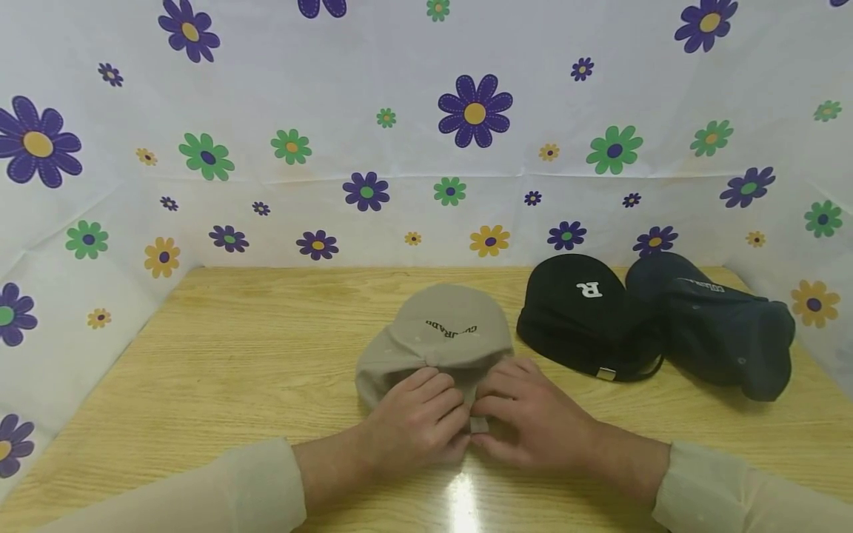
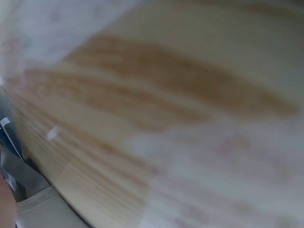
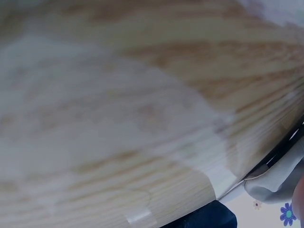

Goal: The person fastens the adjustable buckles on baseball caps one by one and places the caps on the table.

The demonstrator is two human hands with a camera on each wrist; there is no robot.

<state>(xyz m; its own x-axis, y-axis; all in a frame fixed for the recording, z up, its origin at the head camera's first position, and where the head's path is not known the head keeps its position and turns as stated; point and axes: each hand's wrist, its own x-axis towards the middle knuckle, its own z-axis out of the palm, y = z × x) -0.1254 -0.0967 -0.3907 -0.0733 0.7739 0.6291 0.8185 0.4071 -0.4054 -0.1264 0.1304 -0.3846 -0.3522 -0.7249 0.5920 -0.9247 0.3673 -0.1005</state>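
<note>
A beige cap [image 1: 460,318] with dark lettering sits on the wooden table, its back opening facing me. At the near edge of that opening, my left hand [image 1: 423,418] grips the cap's strap with curled fingers. Close beside it on the right, my right hand [image 1: 533,414] pinches the strap's other side. A small pale buckle [image 1: 478,425] shows between the two hands. Fingers hide most of the strap. Part of the beige cap [image 2: 50,211] appears at the lower left of the left wrist view, and a piece of the cap [image 3: 278,180] at the right of the right wrist view.
Right of the beige cap lies a black cap [image 1: 560,318] with a white letter R and a metal strap buckle [image 1: 606,374]. A navy cap [image 1: 726,340] touches it farther right. Flower-patterned cloth [image 1: 400,148] hangs behind the table [image 1: 253,355] and along its sides.
</note>
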